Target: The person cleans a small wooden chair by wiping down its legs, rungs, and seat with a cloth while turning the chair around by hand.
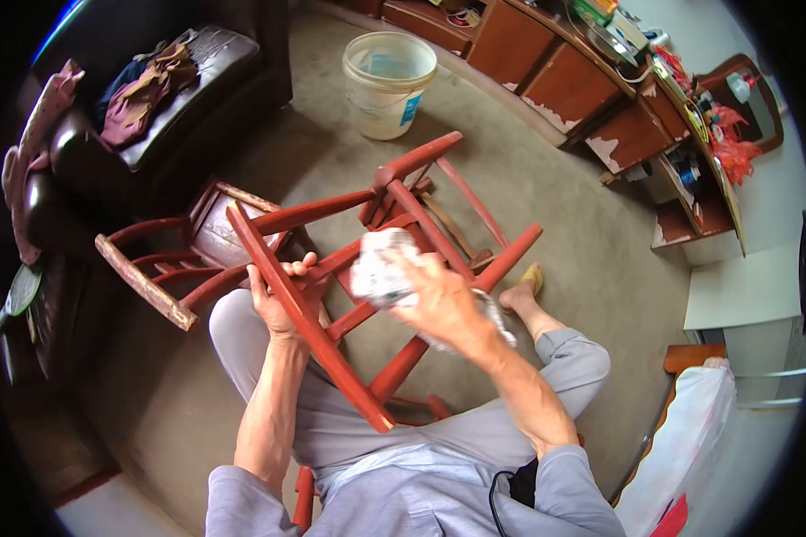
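Observation:
A red wooden chair frame (304,336) lies tilted across my lap, its legs and rungs pointing several ways. My left hand (287,300) is wrapped round a red bar of the frame on the left, with the thumb on one side and fingertips showing on the other. In my right hand (439,300) is a white patterned cloth (383,268), blurred by motion, pressed near the middle rungs. Part of the cloth hangs below the hand, beside a red leg.
A second worn red chair (148,282) stands at the left. Ahead is a white bucket (385,107) on the floor. Clothes (152,89) lie on a dark sofa (228,58) at the upper left. Peeling brown cabinets (569,85) line the upper right.

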The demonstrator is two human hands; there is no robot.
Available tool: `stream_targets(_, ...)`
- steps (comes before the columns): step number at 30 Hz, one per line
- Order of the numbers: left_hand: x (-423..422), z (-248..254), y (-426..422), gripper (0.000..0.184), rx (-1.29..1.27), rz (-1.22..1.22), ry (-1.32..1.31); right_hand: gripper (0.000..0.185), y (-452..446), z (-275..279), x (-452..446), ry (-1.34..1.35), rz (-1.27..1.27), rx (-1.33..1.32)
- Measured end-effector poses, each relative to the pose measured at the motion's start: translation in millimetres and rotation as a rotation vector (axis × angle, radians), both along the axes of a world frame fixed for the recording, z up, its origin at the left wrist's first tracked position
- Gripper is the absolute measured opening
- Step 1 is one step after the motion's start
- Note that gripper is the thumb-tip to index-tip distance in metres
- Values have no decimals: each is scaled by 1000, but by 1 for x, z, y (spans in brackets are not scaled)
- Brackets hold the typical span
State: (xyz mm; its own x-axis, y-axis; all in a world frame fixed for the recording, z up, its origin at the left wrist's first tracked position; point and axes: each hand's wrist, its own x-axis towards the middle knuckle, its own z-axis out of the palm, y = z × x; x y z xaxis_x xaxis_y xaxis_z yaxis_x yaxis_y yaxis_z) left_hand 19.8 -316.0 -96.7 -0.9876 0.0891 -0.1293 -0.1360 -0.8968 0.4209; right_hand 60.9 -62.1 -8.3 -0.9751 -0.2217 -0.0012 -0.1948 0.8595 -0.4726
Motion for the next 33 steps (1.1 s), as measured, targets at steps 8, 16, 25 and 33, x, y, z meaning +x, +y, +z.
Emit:
stream_targets(8, 4, 44, 14, 59, -23, 100, -147, 60, -82, 29, -5, 103, 270, -365)
stream_targets(16, 2, 3, 8, 64, -41, 209, -110, 64, 34, -60, -66, -70, -129, 116)
stream_targets(25, 1, 1, 13, 59, -18, 243, -163, 69, -2, 1, -74, 17, 110, 24)
stream_targets(33, 9, -9, 20, 38, 153, 164, -31, 59, -106, 52, -41, 102, 462, -237)
